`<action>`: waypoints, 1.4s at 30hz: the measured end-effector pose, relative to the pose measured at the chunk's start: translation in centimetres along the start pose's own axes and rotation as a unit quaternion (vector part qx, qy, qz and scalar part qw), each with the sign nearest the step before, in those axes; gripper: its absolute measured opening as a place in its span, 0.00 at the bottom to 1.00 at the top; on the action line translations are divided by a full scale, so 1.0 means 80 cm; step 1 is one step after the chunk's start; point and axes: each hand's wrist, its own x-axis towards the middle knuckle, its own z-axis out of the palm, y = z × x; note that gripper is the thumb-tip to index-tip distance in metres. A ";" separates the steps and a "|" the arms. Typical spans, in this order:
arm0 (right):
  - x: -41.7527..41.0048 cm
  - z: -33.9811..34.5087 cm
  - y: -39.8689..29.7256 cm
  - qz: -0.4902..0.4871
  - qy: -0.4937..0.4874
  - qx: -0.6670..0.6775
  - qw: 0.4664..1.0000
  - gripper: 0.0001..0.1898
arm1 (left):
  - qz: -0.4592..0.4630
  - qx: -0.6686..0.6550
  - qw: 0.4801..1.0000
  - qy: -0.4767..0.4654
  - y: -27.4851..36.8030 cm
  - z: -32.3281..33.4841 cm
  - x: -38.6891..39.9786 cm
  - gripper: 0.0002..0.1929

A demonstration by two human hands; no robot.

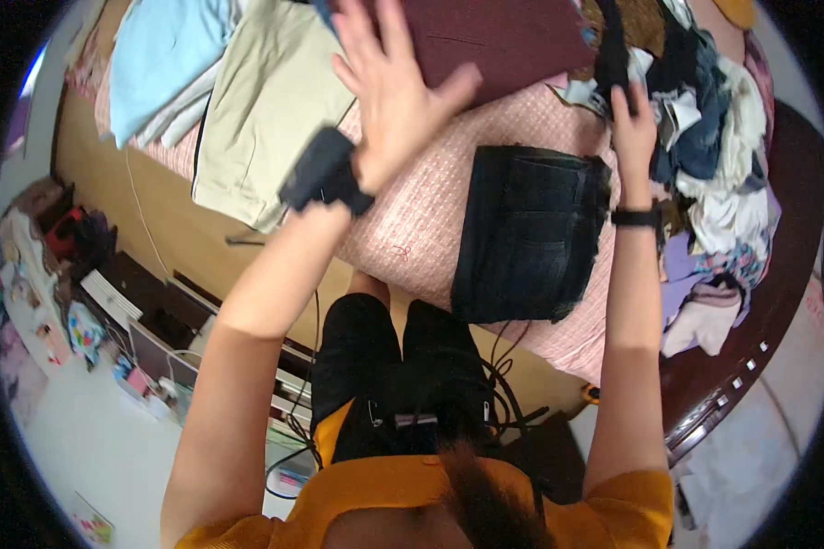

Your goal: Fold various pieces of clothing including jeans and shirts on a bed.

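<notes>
My left hand (402, 92), fingers spread and a dark band on its wrist, is over the edge of a folded maroon garment (494, 41). My right hand (633, 134) reaches to the pile of mixed clothes (707, 137), its fingers at a black cloth strip (612, 55); whether they grip it is unclear. Between my arms, folded dark denim (529, 233) with a frayed edge lies on the pink textured bedcover (412, 206). Beige folded trousers (268, 110) lie left of my left hand, with a light blue garment (165, 62) beyond them.
White, lavender and dark clothes spill along the right side, beside the dark glossy bed frame (796, 192). A pair of pale socks (704, 319) is near its edge. Black cables (505, 364) hang near my legs. On the left are an open drawer unit (158, 302) and cluttered small items.
</notes>
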 end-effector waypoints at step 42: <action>-0.217 -0.203 -0.027 0.307 -0.190 0.424 0.830 0.34 | -0.339 -0.444 0.650 -0.515 0.127 -0.035 -0.151 0.27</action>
